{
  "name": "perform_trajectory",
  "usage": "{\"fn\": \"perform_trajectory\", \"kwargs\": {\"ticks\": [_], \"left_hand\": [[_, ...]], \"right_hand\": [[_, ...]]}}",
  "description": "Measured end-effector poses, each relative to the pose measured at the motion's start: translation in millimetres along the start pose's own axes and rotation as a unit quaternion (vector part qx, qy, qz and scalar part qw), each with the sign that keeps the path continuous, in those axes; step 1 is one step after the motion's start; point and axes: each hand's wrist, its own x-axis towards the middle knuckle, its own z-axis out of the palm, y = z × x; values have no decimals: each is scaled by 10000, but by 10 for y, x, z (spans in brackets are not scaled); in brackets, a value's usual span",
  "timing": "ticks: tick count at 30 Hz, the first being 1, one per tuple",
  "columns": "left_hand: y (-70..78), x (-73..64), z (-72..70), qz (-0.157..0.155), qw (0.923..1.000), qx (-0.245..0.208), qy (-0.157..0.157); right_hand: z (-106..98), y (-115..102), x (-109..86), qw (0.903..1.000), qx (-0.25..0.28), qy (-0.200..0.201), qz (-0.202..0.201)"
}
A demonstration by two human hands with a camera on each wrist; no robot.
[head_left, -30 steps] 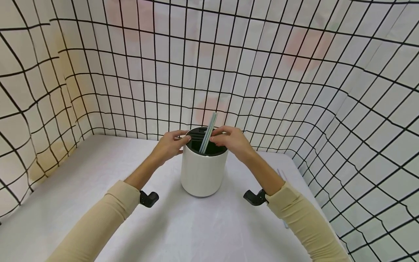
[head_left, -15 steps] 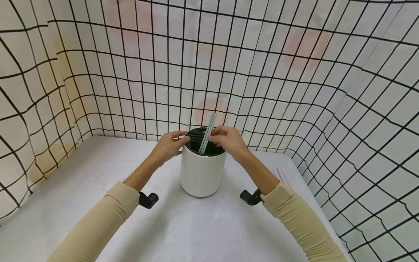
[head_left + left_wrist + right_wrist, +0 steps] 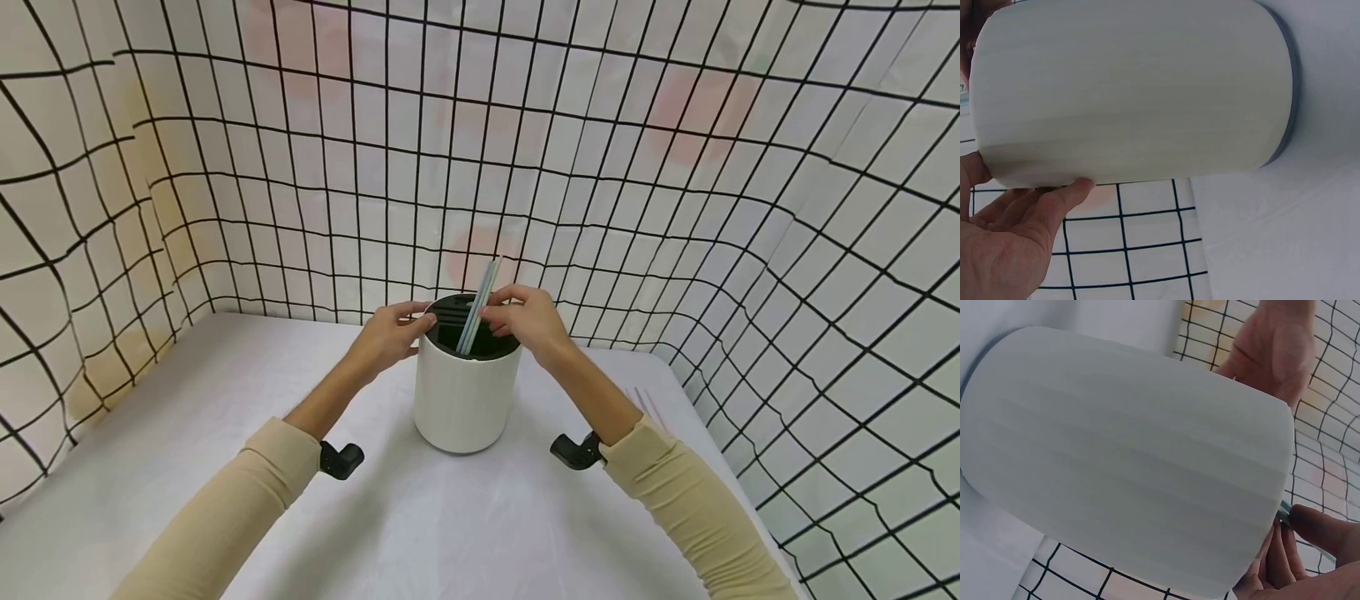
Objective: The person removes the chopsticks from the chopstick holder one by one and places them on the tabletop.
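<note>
Since I'm only following this over the feeds, take the progress report as my best read. The white bin (image 3: 467,408) is standing upright on the white table (image 3: 465,533), pretty much between the two hands, with a dark lining and a black slatted part (image 3: 450,317) at its mouth.

Left hand (image 3: 392,337) has the bin by the upper edge, thumb up at the rim and fingers round the outside wall. Right hand (image 3: 528,321) is at the opposite side of the mouth, pinching at a little bunch of pale straws (image 3: 484,287). My right wrist feed shows thumb and fingers closed in around a bluish-green one, so I'm calling that a hold. Can't tell whether it's got the whole bunch or just one or two.

Done so far, I'd say: that bunch has its lower ends down inside the mouth, leaning, tops sticking well out. Not done: the right hand hasn't let go, and a few loose straws (image 3: 640,398) lie on the table just beside the right sleeve (image 3: 675,479), partly hidden by it, so no exact count from me. I'd call it partway, with the loose ones untouched.
</note>
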Motion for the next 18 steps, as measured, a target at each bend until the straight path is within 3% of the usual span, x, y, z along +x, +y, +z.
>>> {"fn": "perform_trajectory", "kwargs": {"ticks": [9, 18], "left_hand": [[-1, -3, -5, -24, 10000, 25, 7], [-2, -6, -10, -14, 10000, -27, 26]], "right_hand": [[-154, -192, -41, 9992, 249, 127, -271], [-496, -500, -103, 9943, 678, 514, -635]]}}
